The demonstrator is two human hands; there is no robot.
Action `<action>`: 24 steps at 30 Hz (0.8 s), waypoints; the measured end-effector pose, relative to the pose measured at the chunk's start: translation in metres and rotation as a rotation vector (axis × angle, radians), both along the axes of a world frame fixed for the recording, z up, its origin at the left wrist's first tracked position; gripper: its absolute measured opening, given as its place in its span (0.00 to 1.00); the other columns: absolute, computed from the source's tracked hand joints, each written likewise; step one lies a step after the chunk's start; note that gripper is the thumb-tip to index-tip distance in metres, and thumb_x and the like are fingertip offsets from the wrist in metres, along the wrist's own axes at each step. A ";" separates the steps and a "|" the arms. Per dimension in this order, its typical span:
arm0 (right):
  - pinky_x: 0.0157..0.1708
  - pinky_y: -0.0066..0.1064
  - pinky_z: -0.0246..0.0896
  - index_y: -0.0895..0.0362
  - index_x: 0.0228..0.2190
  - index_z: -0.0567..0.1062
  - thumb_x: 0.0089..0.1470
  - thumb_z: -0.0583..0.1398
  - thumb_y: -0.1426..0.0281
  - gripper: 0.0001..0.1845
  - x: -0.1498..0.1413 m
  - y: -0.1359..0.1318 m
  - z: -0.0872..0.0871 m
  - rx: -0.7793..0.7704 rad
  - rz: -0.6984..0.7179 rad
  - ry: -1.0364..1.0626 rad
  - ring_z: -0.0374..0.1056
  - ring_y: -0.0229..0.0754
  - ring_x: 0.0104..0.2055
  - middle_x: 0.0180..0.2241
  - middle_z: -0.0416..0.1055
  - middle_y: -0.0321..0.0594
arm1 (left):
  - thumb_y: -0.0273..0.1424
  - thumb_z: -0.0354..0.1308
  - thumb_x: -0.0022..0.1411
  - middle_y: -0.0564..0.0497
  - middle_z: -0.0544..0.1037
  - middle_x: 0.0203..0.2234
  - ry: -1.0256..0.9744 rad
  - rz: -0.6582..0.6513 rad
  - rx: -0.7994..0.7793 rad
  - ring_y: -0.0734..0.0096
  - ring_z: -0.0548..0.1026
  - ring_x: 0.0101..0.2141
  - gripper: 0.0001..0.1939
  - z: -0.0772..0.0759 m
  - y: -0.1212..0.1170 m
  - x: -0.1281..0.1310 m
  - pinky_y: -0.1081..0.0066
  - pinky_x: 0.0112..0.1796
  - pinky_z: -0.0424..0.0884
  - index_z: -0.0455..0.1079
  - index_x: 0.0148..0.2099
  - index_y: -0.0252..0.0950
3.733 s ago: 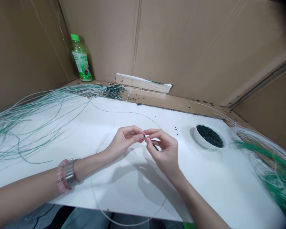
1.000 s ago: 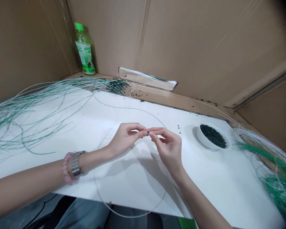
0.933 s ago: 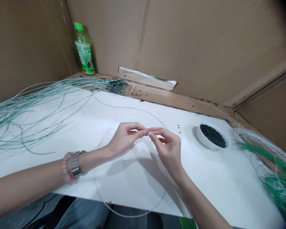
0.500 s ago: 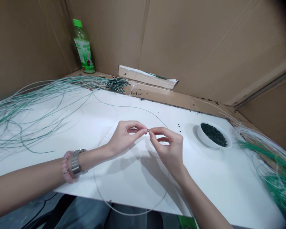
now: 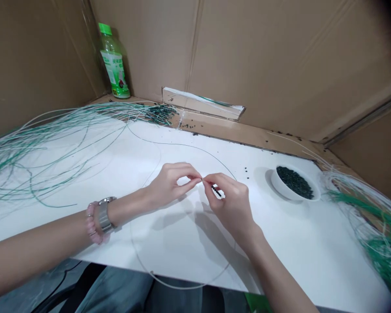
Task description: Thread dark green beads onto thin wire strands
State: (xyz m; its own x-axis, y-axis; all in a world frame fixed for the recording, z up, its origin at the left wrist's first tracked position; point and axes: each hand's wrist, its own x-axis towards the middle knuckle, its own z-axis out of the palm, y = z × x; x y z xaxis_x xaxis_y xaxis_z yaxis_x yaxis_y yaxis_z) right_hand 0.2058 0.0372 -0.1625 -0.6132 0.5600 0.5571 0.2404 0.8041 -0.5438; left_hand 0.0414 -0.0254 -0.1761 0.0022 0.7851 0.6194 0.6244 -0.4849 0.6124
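Observation:
Over the middle of a white tabletop (image 5: 306, 248), my left hand (image 5: 171, 184) and my right hand (image 5: 230, 202) meet fingertip to fingertip. Both pinch the end of a thin pale strand (image 5: 182, 287) that loops down past the table's front edge and back. My left thumb and forefinger are closed on the strand's tip. My right fingers are closed on the strand too, with a few small dark beads (image 5: 216, 190) showing between them. A watch and a pink bead bracelet (image 5: 96, 217) sit on my left wrist.
A white bowl of dark green beads (image 5: 294, 183) stands at the right. Bundles of green and white strands lie at the left (image 5: 35, 148) and the right edge (image 5: 374, 230). A green-capped bottle (image 5: 113, 61) stands in the back corner. Cardboard walls enclose the table.
My right fingers have shifted slightly and dark beads now show under them on the strand. The camera moved a little; both hands stay together at the table's middle.

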 end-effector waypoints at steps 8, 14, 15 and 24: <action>0.26 0.23 0.67 0.58 0.26 0.75 0.52 0.60 0.77 0.06 0.002 0.005 0.001 -0.170 0.060 0.048 0.70 0.33 0.25 0.23 0.75 0.34 | 0.25 0.58 0.60 0.51 0.77 0.27 -0.016 -0.026 -0.083 0.77 0.74 0.28 0.04 -0.001 0.003 -0.004 0.78 0.31 0.68 0.74 0.33 0.32; 0.26 0.22 0.71 0.58 0.28 0.75 0.50 0.64 0.74 0.01 0.002 0.011 -0.001 -0.361 0.106 0.088 0.75 0.36 0.27 0.24 0.76 0.35 | 0.27 0.58 0.60 0.51 0.77 0.25 -0.021 -0.062 -0.126 0.76 0.74 0.27 0.05 0.002 0.004 -0.006 0.77 0.29 0.68 0.73 0.31 0.32; 0.26 0.22 0.72 0.57 0.28 0.76 0.49 0.64 0.74 0.01 0.001 0.012 -0.002 -0.373 0.112 0.085 0.75 0.37 0.27 0.24 0.76 0.35 | 0.26 0.57 0.61 0.51 0.77 0.25 0.038 -0.066 -0.091 0.75 0.73 0.27 0.06 0.002 0.004 -0.007 0.76 0.29 0.68 0.73 0.31 0.32; 0.29 0.26 0.71 0.56 0.28 0.77 0.48 0.62 0.77 0.05 -0.001 0.013 -0.003 -0.343 0.136 0.052 0.74 0.37 0.27 0.24 0.77 0.35 | 0.23 0.50 0.63 0.49 0.76 0.27 0.309 -0.125 0.003 0.74 0.73 0.30 0.08 0.001 0.004 -0.014 0.75 0.32 0.68 0.70 0.34 0.32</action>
